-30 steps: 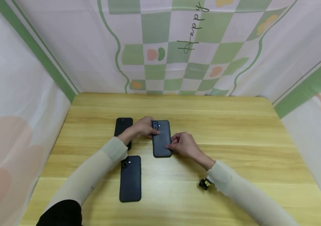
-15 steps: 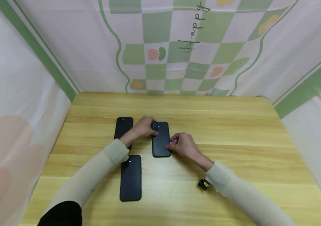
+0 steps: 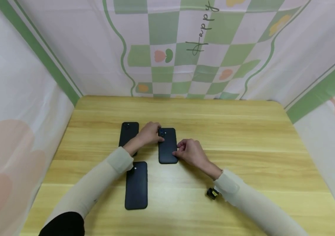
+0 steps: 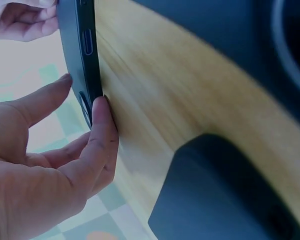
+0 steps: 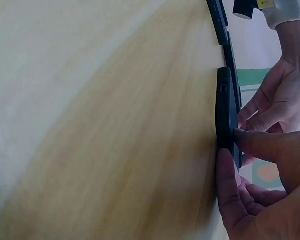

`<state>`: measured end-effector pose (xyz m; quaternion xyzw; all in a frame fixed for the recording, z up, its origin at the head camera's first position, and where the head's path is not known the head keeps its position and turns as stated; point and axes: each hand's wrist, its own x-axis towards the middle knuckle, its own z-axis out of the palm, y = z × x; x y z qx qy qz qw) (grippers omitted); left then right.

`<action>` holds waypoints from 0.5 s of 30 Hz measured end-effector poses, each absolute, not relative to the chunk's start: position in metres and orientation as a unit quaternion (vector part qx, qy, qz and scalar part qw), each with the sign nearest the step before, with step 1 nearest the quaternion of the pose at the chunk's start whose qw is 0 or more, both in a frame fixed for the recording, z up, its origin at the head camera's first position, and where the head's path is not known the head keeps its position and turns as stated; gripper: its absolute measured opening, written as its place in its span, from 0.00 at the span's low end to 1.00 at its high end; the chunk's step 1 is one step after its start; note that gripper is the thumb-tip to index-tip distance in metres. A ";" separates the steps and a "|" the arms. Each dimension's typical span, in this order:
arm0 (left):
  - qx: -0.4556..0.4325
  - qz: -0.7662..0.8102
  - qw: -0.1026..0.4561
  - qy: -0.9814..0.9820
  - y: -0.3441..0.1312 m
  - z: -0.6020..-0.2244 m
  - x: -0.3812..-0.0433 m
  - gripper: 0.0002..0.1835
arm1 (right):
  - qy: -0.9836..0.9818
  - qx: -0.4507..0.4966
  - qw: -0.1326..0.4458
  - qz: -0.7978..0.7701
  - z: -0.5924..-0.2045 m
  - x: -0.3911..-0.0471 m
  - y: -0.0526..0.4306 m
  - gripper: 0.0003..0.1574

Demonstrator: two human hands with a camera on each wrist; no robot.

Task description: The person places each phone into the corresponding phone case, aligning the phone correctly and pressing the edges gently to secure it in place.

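A black smartphone lies back up at the middle of the wooden table, its camera lenses at the far left corner. My left hand pinches the left edge by those lenses, thumb on the back and fingers at the side. Across from it, my right hand pinches the lower right edge between thumb and index finger. In the right wrist view the phone sits flat, close on the tabletop, with my right fingertips right at its edge. The left wrist view has the phone's side with a button slot.
Another black phone lies left, partly under my left wrist. A third phone lies nearer me, its camera corner by the left cuff. A small black device with a yellow mark hangs at the right cuff. Printed cloth borders the table's back.
The phone between my hands has sunk a little toward the tabletop, and its back looks darker as its tilt levels out. Both hands keep their grip, barely shifting.
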<state>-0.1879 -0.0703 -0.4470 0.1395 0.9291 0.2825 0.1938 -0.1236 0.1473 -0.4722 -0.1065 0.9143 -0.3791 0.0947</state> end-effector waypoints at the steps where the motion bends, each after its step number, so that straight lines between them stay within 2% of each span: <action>1: 0.136 0.292 0.194 0.926 -0.072 -0.448 -0.187 0.30 | 0.915 -0.108 0.096 -0.377 -0.472 -0.124 0.147 0.15; 7: 0.113 0.336 0.172 0.919 -0.087 -0.444 -0.172 0.34 | 0.919 -0.163 0.092 -0.348 -0.471 -0.122 0.156 0.13; 11: 0.120 0.316 0.126 0.933 -0.099 -0.438 -0.159 0.39 | 0.929 -0.225 0.052 -0.290 -0.468 -0.125 0.171 0.11; 15: 0.122 0.284 0.086 0.947 -0.110 -0.431 -0.148 0.42 | 0.936 -0.260 0.011 -0.237 -0.462 -0.133 0.190 0.15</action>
